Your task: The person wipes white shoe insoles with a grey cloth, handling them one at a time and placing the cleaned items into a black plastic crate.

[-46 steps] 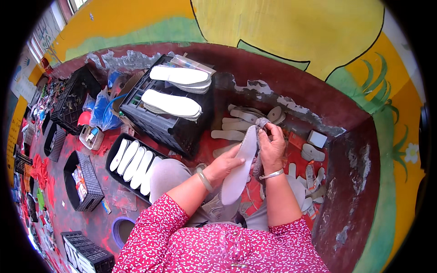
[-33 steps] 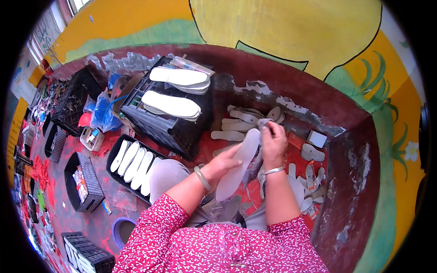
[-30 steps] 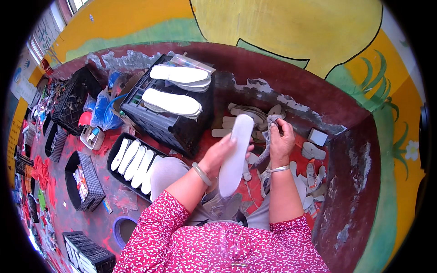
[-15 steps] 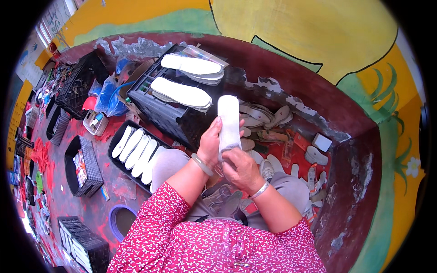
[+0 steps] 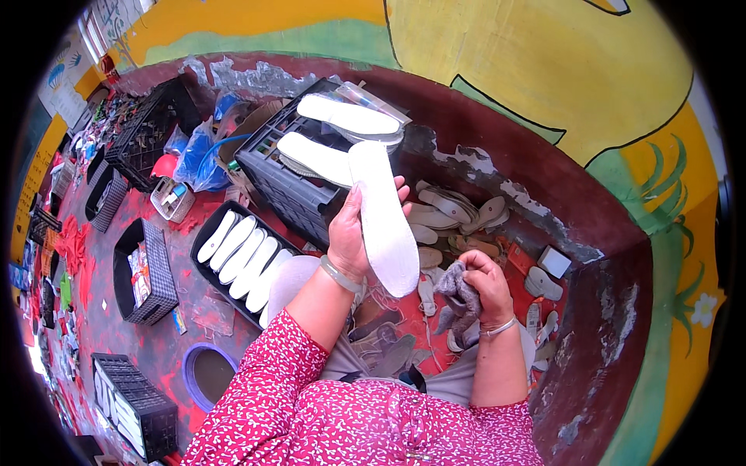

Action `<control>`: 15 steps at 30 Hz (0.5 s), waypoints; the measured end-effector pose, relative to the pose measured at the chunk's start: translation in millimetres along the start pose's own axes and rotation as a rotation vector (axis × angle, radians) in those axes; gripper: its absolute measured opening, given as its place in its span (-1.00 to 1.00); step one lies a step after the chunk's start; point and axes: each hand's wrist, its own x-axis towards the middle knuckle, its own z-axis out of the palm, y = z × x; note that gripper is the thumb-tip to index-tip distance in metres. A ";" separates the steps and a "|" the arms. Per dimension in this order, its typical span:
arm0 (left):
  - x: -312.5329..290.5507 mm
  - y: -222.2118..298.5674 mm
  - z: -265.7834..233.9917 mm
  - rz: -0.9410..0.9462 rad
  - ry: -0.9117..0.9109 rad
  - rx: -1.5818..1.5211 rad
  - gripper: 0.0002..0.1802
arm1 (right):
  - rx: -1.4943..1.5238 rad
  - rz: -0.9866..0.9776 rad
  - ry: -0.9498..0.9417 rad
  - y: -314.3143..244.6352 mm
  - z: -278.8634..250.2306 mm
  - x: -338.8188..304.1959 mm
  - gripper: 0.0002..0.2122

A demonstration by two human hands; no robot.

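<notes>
A white insole (image 5: 386, 225) stands upright before me, held by my left hand (image 5: 346, 233), its thumb and fingers closed around the edges. Pinched in my right hand (image 5: 489, 289), a grey crumpled cloth (image 5: 458, 293) hangs to the right of the insole, apart from it. Behind the insole, white insole stacks (image 5: 351, 116) lie on an upturned black plastic crate (image 5: 284, 186). Left of my knee, a long black bin (image 5: 203, 268) holds a row of several white insoles (image 5: 247, 255).
Loose used insoles (image 5: 447, 206) and scraps litter the red floor at right, below a peeling dark red wall (image 5: 536, 167). A small white box (image 5: 554, 262) sits there. At left stand a checked basket (image 5: 159, 293), a purple bucket (image 5: 189, 380) and a black crate (image 5: 159, 423).
My right hand has moved away from the insole to the right, with the grey cloth now plainly visible in it. The insole has tilted, its lower end nearer and to the right.
</notes>
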 end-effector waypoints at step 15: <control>-6.0 -7.6 2.4 0.035 -0.043 0.342 -0.39 | -0.238 0.152 -0.183 15.1 39.6 4.3 -0.78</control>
